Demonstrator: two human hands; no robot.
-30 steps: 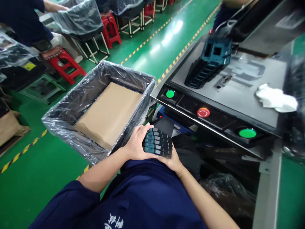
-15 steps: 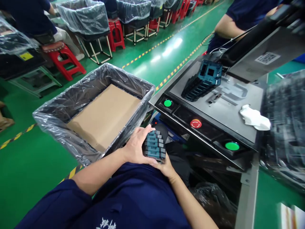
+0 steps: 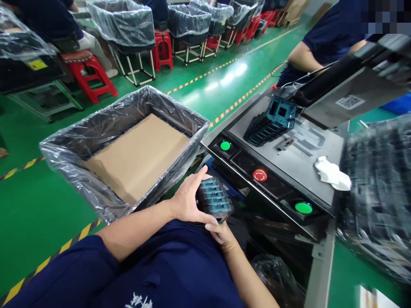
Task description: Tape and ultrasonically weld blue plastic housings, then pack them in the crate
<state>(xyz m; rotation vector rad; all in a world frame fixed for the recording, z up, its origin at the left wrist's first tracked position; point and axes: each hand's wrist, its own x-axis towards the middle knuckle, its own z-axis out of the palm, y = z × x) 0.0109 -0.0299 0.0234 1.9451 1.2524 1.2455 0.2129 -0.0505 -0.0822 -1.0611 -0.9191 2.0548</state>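
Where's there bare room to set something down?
The flat brown cardboard sheet lies bare, walled by the clear-plastic-lined black bin. Grey metal worktop is bare between the black button panel and crumpled white cloth. Crowded: the worktop's blue-black plastic stack, and where left hand and right hand meet another stack.

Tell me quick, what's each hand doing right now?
Left hand: holding a stack of plastic parts, thumb and fingers around it.
Right hand: at the stack's near end, partly hidden; its grip can't be told.
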